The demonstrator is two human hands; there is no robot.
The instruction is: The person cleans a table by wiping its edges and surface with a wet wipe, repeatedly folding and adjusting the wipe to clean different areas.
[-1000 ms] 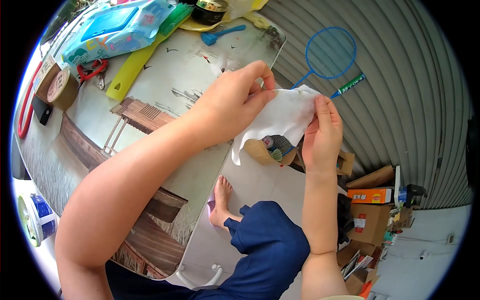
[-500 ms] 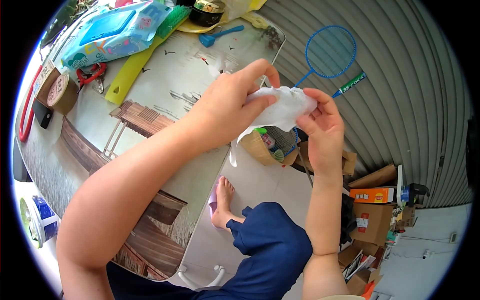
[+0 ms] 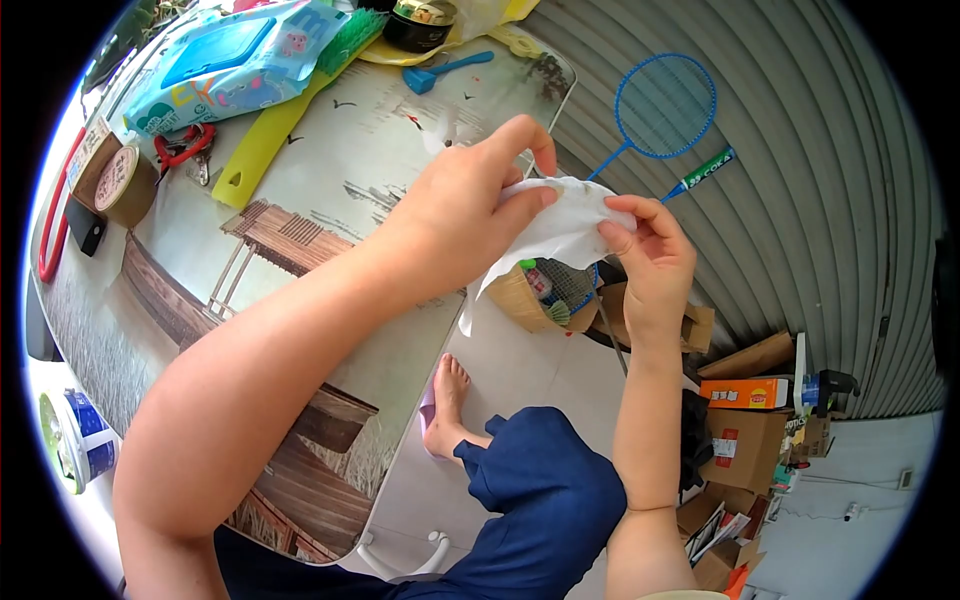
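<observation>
A thin, crumpled white wipe [image 3: 562, 222] is stretched between my two hands beyond the table's right edge, with a loose end hanging down. My left hand [image 3: 468, 200] pinches its left side between thumb and fingers. At the other end, my right hand [image 3: 655, 250] grips a corner with thumb and fingertips. On the table lies a blue pack of wipes [image 3: 235, 65], its lid closed. Beside the pack is a yellow-green handled brush [image 3: 262, 150].
A small blue scoop [image 3: 445, 70], a black jar [image 3: 418, 28], red-handled scissors [image 3: 187, 148] and a round tin [image 3: 125, 187] are on the table [image 3: 330, 185]. A badminton racket [image 3: 665, 105] leans by the corrugated shutter. Cardboard boxes [image 3: 748, 440] and a basket [image 3: 522, 298] stand to the right.
The wipe is spread a little wider and flatter between my hands. My right hand has shifted slightly right, its fingers now bent over the wipe's corner.
</observation>
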